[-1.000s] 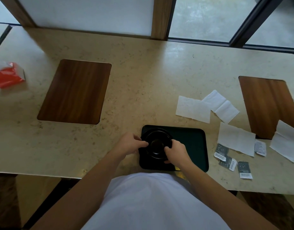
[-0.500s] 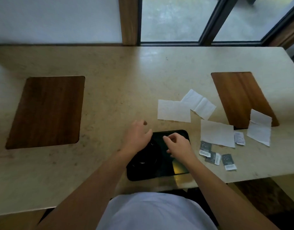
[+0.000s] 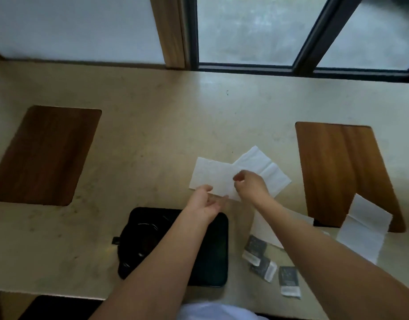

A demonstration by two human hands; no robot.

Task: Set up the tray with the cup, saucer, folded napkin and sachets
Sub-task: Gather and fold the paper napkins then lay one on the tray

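- I have both hands out past the black rectangular plastic tray (image 3: 216, 250), which sits at the near edge of the pale stone counter (image 3: 152, 135).
- On the tray's left half lies the black round saucer with the dark cup (image 3: 143, 243); they blur together in the gloom, so I cannot tell how the cup stands.
- My right hand (image 3: 250, 184) rests on the right end of the flat white paper napkin (image 3: 212, 175), fingers curled down as if pinching its edge; I cannot tell whether the paper is actually gripped.
- My left hand (image 3: 204, 202) is loosely open, palm tilted inward, fingertips near the napkin's near edge; I judge it is placed to steady or catch the sheet for folding.
- A second white creased napkin (image 3: 270, 172) lies partly under the first, further right.
- The small dark sachets with white ends (image 3: 263, 262) wait on the counter just right of the tray, handy for loading afterwards.
- The tray's right half is bare, presumably kept free for napkin and sachets.
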